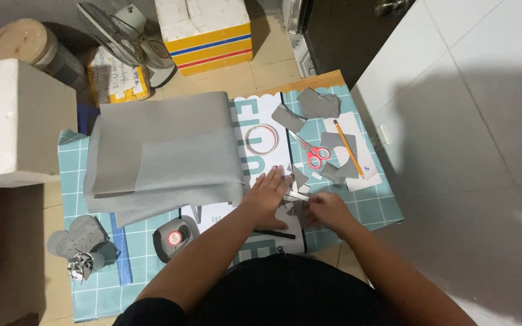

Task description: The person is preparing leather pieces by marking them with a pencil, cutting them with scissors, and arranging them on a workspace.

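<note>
Step in hand, as judged: sorting or gathering small grey paper scraps point(294, 202) on the cutting mat point(92, 290), which lies on the floor. The scraps lie between the two hands, at the near edge of the white printed sheet point(261, 115), just below the red-handled scissors point(317, 155).

Left hand point(267, 193): palm down, fingers spread and pointing away from the body, pressed flat on the white sheet beside the scraps. Grip released; it holds nothing, only bears down on the paper. Forearm runs diagonally in from the lower left.

Right hand point(327, 208): knuckles up, fingers curled toward the scraps, fingertips at or touching a pale strip. Whether the grip is closed on a piece cannot be told from this view; the fingertips are hidden under the hand.

Surroundings: a large folded grey sheet point(164, 157) lies just left of the left hand, covering much of the mat. A tape roll point(261, 139) rests on the white sheet above the hands. A pencil point(348, 148) and larger grey offcuts point(318, 104) lie to the upper right. A black pen point(273, 233) lies under the left wrist. A round tape measure point(175, 237) and a blue ruler point(121, 247) sit to the lower left.

Next move, as judged: calls for a fine pinch on a thin, light piece, with the left hand keeping the sheet from sliding.
</note>
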